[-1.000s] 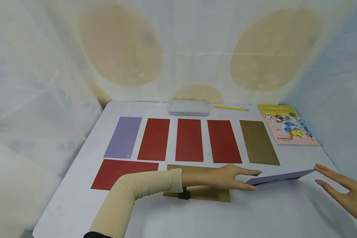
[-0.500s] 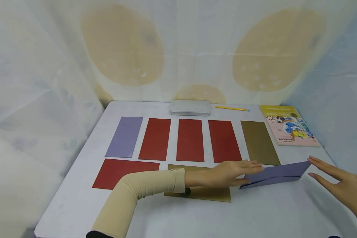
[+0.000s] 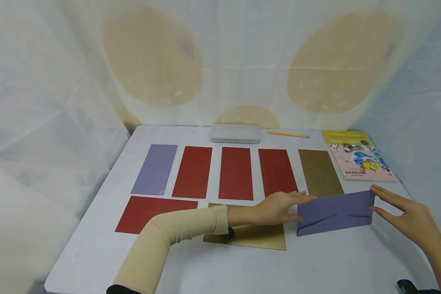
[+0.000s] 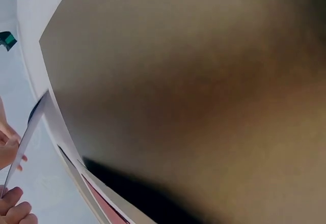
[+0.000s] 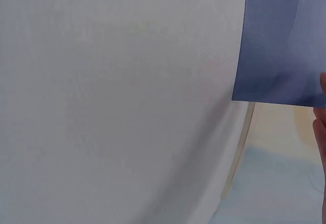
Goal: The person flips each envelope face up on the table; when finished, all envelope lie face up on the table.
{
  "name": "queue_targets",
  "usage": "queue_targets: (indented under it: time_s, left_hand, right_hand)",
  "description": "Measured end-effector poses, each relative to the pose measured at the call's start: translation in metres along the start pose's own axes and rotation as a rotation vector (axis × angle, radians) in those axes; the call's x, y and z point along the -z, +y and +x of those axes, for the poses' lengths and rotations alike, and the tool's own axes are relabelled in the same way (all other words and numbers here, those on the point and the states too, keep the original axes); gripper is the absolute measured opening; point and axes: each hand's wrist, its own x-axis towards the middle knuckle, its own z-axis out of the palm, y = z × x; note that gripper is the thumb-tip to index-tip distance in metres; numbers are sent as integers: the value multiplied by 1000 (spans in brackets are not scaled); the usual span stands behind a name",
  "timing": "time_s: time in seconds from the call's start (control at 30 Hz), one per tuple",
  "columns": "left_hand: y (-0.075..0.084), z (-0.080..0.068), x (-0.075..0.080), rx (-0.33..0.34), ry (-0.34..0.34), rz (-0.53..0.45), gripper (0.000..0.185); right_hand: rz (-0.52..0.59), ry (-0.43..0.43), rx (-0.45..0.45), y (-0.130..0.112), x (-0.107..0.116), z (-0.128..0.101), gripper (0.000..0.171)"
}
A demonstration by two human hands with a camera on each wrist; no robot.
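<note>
A purple envelope is held tilted up on its long edge at the right front of the table, its flap side with a slanting seam towards me. My left hand holds its left end, thumb in front and fingers along the top corner. At the other end, my right hand pinches the upper right corner between thumb and fingers. In the right wrist view the envelope hangs over the white table with fingertips at its edge. A gold envelope-sized sheet lies under my left wrist and fills most of the left wrist view.
Behind my hands lies a row of flat sheets: one purple, several red and one gold. Another red sheet lies front left. Along the back are a grey case, a yellow pencil and a picture book.
The purple envelope has turned from nearly flat to steeply tilted, showing its flap side. My right hand has moved left and slightly up with it; my left thumb now lies on its front.
</note>
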Motion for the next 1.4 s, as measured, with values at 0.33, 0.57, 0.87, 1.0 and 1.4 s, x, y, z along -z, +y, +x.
queue_targets:
  time_s: [0.33, 0.57, 0.87, 1.0, 1.4]
  left_hand:
    - [-1, -2, -3, 116, -116, 3, 75]
    - [-3, 0, -6, 143, -181, 62, 73]
    - [-7, 4, -14, 151, -261, 74, 70]
    - [-6, 5, -16, 171, -306, 70, 68]
    - [-6, 3, -19, 186, -331, 91, 66]
  right_hand:
    - [-8, -102, -56, 0, -4, -9, 66]
    - [-29, -153, -32, 1, -3, -19, 68]
    - [-23, -306, -140, -4, -2, -30, 60]
    - [4, -381, -174, -6, -3, -33, 58]
    - [58, -411, -160, -4, -8, -36, 54]
